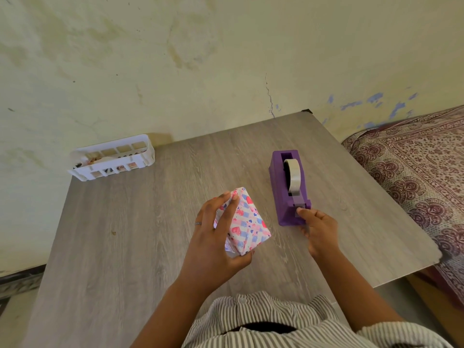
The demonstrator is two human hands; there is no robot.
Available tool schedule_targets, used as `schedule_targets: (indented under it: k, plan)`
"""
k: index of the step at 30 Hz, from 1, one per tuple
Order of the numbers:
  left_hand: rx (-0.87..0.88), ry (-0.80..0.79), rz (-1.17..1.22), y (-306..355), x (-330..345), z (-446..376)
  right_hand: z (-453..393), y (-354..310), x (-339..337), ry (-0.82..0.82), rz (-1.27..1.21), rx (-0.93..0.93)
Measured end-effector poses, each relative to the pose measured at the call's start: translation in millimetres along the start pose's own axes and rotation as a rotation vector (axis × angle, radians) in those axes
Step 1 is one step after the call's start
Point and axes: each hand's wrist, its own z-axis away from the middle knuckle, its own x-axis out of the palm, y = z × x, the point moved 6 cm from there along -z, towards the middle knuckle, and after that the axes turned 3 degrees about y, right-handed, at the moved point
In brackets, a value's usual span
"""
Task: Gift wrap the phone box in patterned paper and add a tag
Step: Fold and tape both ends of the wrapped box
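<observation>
Two hands at work on a grey wooden table [125,234]. Left hand [216,234] wrapped around the phone box [247,222], fingers curled over its far end, thumb under the near end. Box covered in pink, blue and white heart paper, held tilted near the middle of the table. Right hand [317,229] pinched the loose end of clear tape [293,175] at the near end of a purple tape dispenser [288,194], just right of the box. White basket [113,156] sat far left by the wall. No readable writing anywhere.
</observation>
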Motion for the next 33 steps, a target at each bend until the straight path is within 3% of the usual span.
schedule_targets:
  k: [13, 21, 24, 26, 30, 33]
  plan:
    - [0.000, 0.011, 0.006, 1.5, -2.4, -2.0, -5.8, 6.3, -21.6, 0.132, 0.370, -0.094]
    - [0.013, -0.051, 0.006, 7.5, 0.6, -3.5, 50.3, -62.5, 22.9, -0.096, 0.721, -0.650]
    - [0.059, -0.067, -0.014, 12.7, 1.4, -4.5, 76.6, -86.1, 44.4, -0.234, 0.821, -0.769]
    - [0.082, -0.076, -0.032, 16.2, 2.8, -4.7, 88.5, -95.9, 50.9, -0.302, 0.729, -0.732]
    - [0.104, -0.088, -0.049, 22.0, 5.4, -3.7, 96.0, -102.5, 58.6, -0.415, 0.428, -0.484]
    - [0.128, -0.085, -0.079, 25.6, 7.7, -2.2, 96.0, -93.5, 64.5, -0.492, 0.379, -0.299]
